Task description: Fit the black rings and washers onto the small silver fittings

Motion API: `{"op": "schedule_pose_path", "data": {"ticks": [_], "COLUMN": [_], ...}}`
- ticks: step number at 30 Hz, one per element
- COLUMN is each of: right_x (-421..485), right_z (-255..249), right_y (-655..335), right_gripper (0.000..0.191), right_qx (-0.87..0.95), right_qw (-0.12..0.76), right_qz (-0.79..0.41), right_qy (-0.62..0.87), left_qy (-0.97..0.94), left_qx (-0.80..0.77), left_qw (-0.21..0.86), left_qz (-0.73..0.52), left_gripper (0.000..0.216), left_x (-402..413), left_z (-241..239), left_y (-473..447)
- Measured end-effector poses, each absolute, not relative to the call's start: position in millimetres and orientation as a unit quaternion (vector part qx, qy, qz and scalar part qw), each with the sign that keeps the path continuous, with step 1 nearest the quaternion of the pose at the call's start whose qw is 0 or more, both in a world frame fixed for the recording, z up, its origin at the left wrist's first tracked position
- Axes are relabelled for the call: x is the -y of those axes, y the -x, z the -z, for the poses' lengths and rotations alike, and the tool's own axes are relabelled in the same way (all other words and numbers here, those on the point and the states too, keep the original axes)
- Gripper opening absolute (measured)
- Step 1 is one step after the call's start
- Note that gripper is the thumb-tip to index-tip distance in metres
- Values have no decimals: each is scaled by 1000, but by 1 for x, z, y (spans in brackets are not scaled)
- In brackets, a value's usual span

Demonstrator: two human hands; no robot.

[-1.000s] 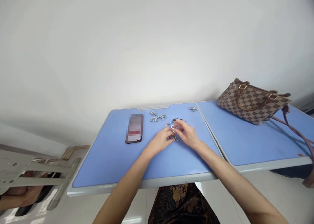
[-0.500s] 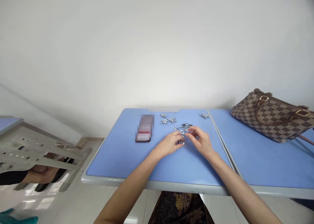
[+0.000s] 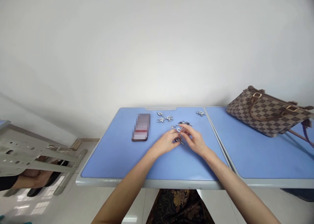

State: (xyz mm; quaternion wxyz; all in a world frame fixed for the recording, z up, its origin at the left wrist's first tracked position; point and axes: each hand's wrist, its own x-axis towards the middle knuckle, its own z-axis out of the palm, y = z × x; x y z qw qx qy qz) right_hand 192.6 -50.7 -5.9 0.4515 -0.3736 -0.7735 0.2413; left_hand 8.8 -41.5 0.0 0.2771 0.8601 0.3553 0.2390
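Note:
Both my hands meet over the middle of a blue table [image 3: 117,158]. My left hand [image 3: 165,142] and my right hand [image 3: 195,139] have their fingers pinched together on a small silver metal puzzle piece [image 3: 179,135] between them. More small metal pieces lie just beyond the hands: a cluster [image 3: 165,118] near the far edge, a darker one [image 3: 183,123] and a lone one [image 3: 200,113] at the far right corner.
A phone [image 3: 141,127] lies face up left of the metal pieces. A brown checkered handbag [image 3: 266,111] stands on the adjoining blue table [image 3: 265,161] to the right. A grey metal frame [image 3: 29,152] and someone's shoes [image 3: 44,181] are at the left on the floor.
The camera has swung about, so the scene shifted in the picture. My hands stay together on the metal piece, with the fingers working slightly.

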Motion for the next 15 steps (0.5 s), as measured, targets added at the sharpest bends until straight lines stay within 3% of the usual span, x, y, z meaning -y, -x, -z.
{"op": "schedule_pose_path", "data": {"ticks": [9,15], "right_x": [50,47], "right_z": [10,13], "right_y": [-190,-190], "right_gripper": [24,30], "right_qx": [751,768], "right_qw": [482,466], "right_qz": [-207,-188], "right_qy": [401,399], "left_qy": [-860,-859], "left_qx": [-365,-352], "left_qw": [276,287], "left_qz": [-226,-234], "left_gripper": [17,20], "left_x": [43,43], "left_z": [-3,-3], "left_y": [-8,-9]}}
